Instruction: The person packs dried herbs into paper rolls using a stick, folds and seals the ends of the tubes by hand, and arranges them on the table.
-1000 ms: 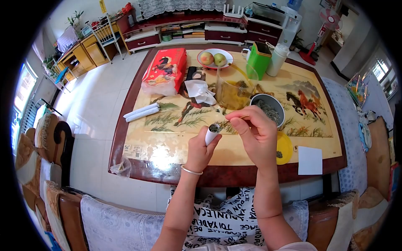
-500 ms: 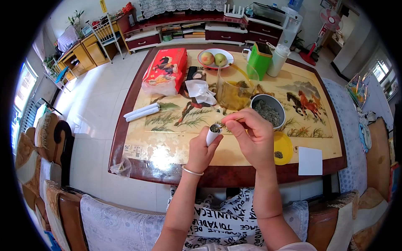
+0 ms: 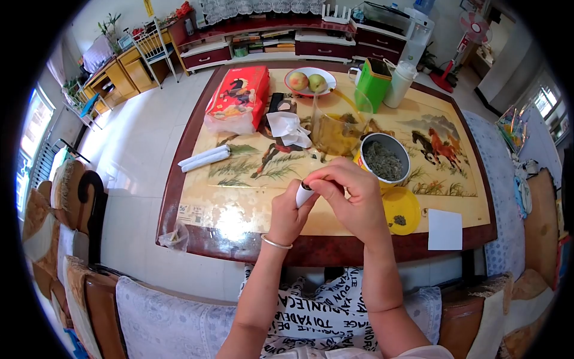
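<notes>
My left hand (image 3: pixel 287 216) is closed round a white paper tube (image 3: pixel 304 196), held tilted above the table's near side. Its dark mouth points up and away from me. My right hand (image 3: pixel 354 200) is pinched right at that mouth, on a thin brownish stick mostly hidden by the fingers. Just beyond the right hand stands a can (image 3: pixel 387 141) with grey-green dried herb (image 3: pixel 384 161) inside. In front of the can lies a yellow lid (image 3: pixel 410 204) bearing a small pile of herb (image 3: pixel 399 221).
Two white paper rolls (image 3: pixel 204 158) lie at left, near a red tissue pack (image 3: pixel 238 99). Crumpled tissue (image 3: pixel 288 128), a clear pitcher of yellowish liquid (image 3: pixel 332 134), a fruit plate (image 3: pixel 330 76) and a green box (image 3: pixel 373 87) stand farther back. White paper (image 3: pixel 445 230) lies at right.
My right hand has brought its fingertips down onto the tube's mouth, covering the herb and most of the stick visible before. My left hand stays nearly in place.
</notes>
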A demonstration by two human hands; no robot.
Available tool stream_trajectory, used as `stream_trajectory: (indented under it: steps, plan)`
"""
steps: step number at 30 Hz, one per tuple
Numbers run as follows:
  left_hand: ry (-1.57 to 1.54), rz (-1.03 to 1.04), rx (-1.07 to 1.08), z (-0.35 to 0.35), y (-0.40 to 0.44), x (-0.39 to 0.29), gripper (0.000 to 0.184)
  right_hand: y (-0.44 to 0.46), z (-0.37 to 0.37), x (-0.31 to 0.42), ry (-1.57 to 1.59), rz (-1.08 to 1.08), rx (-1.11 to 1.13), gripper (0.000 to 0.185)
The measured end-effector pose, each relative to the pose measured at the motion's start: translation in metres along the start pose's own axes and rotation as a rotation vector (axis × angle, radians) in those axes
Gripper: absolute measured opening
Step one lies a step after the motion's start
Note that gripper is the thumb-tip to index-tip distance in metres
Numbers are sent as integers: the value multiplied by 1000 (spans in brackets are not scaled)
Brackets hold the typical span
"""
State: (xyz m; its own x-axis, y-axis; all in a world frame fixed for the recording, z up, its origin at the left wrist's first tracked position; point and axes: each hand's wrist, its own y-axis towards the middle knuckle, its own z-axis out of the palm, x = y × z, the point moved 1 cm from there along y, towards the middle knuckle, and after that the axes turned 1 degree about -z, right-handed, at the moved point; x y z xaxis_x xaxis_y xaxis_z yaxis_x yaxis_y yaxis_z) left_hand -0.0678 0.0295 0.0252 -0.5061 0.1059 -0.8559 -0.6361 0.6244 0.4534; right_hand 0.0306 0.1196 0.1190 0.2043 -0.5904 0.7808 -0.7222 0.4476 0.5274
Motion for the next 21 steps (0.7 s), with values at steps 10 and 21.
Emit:
stream_trajectory:
  steps: [10,21]
  plan:
    - [5,-26,30,2,-2,0,20,0,-3,-2,146,10,-158,6]
    - [12,9,-6,2,-3,6,19,0,0,-3,-43,-59,1,6]
